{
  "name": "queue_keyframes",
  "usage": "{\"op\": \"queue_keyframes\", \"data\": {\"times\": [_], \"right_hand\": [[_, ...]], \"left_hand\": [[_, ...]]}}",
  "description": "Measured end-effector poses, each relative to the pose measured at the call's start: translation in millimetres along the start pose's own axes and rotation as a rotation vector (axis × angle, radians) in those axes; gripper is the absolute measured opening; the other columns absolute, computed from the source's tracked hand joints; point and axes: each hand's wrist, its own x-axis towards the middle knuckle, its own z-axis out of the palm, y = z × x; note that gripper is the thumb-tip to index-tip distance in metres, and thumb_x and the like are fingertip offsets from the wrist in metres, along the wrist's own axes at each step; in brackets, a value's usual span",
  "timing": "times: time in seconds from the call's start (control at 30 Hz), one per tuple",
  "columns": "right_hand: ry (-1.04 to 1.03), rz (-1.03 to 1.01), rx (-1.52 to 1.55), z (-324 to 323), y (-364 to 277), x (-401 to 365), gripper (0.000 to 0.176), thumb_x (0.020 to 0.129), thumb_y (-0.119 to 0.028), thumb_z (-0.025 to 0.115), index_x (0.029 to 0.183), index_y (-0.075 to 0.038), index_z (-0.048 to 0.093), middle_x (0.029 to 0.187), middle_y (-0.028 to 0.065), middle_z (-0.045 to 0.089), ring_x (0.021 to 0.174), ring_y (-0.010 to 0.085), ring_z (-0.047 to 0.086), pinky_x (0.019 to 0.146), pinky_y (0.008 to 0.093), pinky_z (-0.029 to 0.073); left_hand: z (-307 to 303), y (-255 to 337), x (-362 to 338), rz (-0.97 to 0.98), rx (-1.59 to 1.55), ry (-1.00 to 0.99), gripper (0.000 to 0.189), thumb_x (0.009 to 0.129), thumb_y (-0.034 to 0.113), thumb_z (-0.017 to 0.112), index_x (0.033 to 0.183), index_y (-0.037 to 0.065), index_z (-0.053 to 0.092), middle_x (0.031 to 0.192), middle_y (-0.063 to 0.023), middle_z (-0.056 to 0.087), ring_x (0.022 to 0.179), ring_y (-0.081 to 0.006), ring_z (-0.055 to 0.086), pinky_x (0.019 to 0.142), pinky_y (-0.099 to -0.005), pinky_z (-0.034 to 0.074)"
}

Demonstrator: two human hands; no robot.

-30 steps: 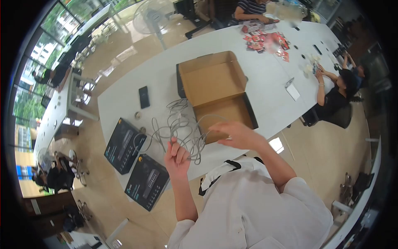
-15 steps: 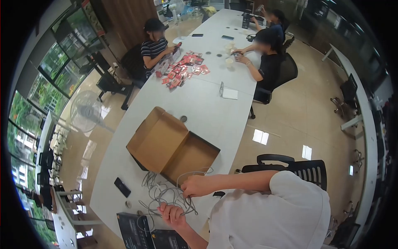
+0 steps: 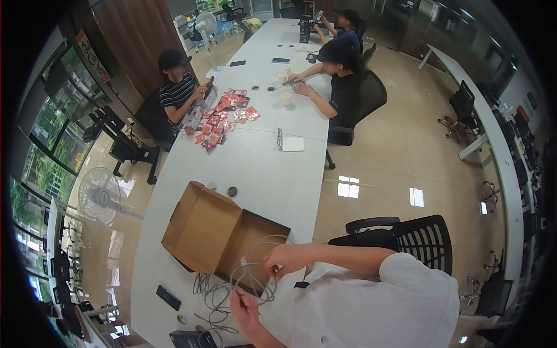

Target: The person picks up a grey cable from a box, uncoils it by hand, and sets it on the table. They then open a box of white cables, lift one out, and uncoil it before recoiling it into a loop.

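Loops of a grey cable (image 3: 247,265) hang between my two hands, just in front of an open cardboard box (image 3: 200,226). My left hand (image 3: 243,306) is closed around the lower side of the loops. At their upper right, my right hand (image 3: 282,259) pinches the cable with bent fingers. More of the grey cable lies in a loose tangle on the white table, left of my left hand. The brown inside of the box faces up, its lid folded back to the left.
A dark phone (image 3: 168,297) and black printed boxes (image 3: 191,339) lie near the table's lower end. Farther up are a notepad (image 3: 293,144), red packets (image 3: 223,119) and cups (image 3: 286,98). Several people sit along the table. A black chair (image 3: 420,240) stands beside me.
My hands have drawn the gathered cable loops away from the tangle on the table. The loops look rounder and more separate now. The whole view has also shifted.
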Motion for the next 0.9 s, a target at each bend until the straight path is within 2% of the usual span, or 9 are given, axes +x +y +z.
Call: {"op": "queue_keyframes", "data": {"times": [0.07, 0.17, 0.3, 0.4, 0.53, 0.67, 0.77, 0.87, 0.9], "right_hand": [[-0.06, 0.062, -0.016, -6.3, 1.2, 0.3, 0.016, 0.071, -0.011, 0.072, 0.079, -0.001, 0.063, 0.083, 0.0098, 0.06, 0.078, 0.0261, 0.061, 0.067, 0.0377, 0.047], [-0.008, 0.039, -0.076, -7.6, 7.0, 1.5, 0.015, 0.07, -0.01, 0.073, 0.079, -0.001, 0.064, 0.081, 0.0106, 0.06, 0.077, 0.026, 0.062, 0.067, 0.037, 0.047], [0.032, 0.029, -0.061, -11.3, 15.0, 2.9, 0.015, 0.071, -0.012, 0.073, 0.078, -0.002, 0.064, 0.078, 0.0096, 0.061, 0.073, 0.0252, 0.062, 0.064, 0.0364, 0.048], [0.059, 0.028, -0.016, -9.9, 24.3, 5.2, 0.015, 0.072, -0.014, 0.074, 0.077, -0.003, 0.065, 0.074, 0.0087, 0.062, 0.07, 0.0243, 0.063, 0.062, 0.0351, 0.048], [0.178, 0.044, 0.024, -11.9, 33.4, 9.3, 0.015, 0.075, -0.015, 0.073, 0.077, -0.003, 0.064, 0.074, 0.0086, 0.061, 0.069, 0.0224, 0.062, 0.062, 0.0334, 0.048], [0.318, 0.045, 0.124, -16.8, 33.2, 10.4, 0.014, 0.081, -0.012, 0.068, 0.087, -0.002, 0.059, 0.08, 0.0089, 0.059, 0.071, 0.0208, 0.06, 0.064, 0.0318, 0.047], [0.491, 0.029, 0.069, -19.5, 38.3, 12.0, 0.015, 0.085, -0.008, 0.064, 0.095, -0.002, 0.054, 0.082, 0.0077, 0.056, 0.072, 0.0181, 0.059, 0.067, 0.0313, 0.047], [0.555, 0.027, 0.101, -27.2, 47.7, 13.5, 0.012, 0.09, -0.008, 0.059, 0.096, -0.003, 0.05, 0.086, 0.006, 0.057, 0.077, 0.0153, 0.061, 0.071, 0.03, 0.048], [0.556, 0.06, 0.241, -29.0, 49.4, 14.8, 0.01, 0.091, -0.008, 0.058, 0.095, -0.003, 0.05, 0.088, 0.0057, 0.057, 0.079, 0.0145, 0.061, 0.072, 0.0294, 0.048]], "left_hand": [[17.5, -3.3, 2.8, 0.011, 0.172, 0.102, 0.029, 0.1, 0.033, 0.043, 0.091, 0.008, 0.055, 0.056, 0.0012, 0.047, 0.043, -0.007, 0.034, 0.042, -0.0213, 0.027], [29.7, -6.7, 11.1, 0.001, 0.207, 0.091, 0.028, 0.097, 0.029, 0.049, 0.085, 0.005, 0.055, 0.053, -0.004, 0.049, 0.042, -0.0106, 0.039, 0.041, -0.022, 0.03], [37.7, -8.9, 20.3, -0.002, 0.233, 0.05, 0.028, 0.098, 0.027, 0.048, 0.084, 0.004, 0.054, 0.053, -0.0046, 0.049, 0.043, -0.0116, 0.041, 0.041, -0.0226, 0.03], [47.2, -12.2, 26.2, 0.032, 0.424, 0.114, 0.029, 0.099, 0.028, 0.046, 0.084, 0.003, 0.053, 0.055, -0.0053, 0.05, 0.044, -0.0115, 0.042, 0.042, -0.0224, 0.03], [59.0, -16.1, 32.1, 0.057, 0.448, 0.131, 0.03, 0.1, 0.029, 0.044, 0.086, 0.003, 0.053, 0.057, -0.0049, 0.05, 0.045, -0.0112, 0.043, 0.043, -0.022, 0.031], [58.2, -15.5, 40.1, 0.076, 0.351, 0.15, 0.029, 0.1, 0.029, 0.045, 0.086, 0.004, 0.053, 0.057, -0.0047, 0.05, 0.046, -0.0119, 0.043, 0.044, -0.0236, 0.032], [50.6, -8.7, 38.8, 0.064, 0.238, 0.157, 0.028, 0.099, 0.029, 0.047, 0.085, 0.005, 0.053, 0.059, -0.0044, 0.051, 0.048, -0.0126, 0.045, 0.046, -0.025, 0.033], [38.1, 0.7, 36.6, 0.073, 0.125, 0.188, 0.027, 0.098, 0.029, 0.048, 0.085, 0.006, 0.054, 0.062, -0.0032, 0.052, 0.052, -0.0127, 0.047, 0.048, -0.0256, 0.035], [33.9, 3.7, 35.9, 0.094, 0.122, 0.206, 0.026, 0.098, 0.029, 0.048, 0.086, 0.007, 0.054, 0.061, -0.0022, 0.052, 0.053, -0.0124, 0.047, 0.049, -0.0254, 0.035]]}}
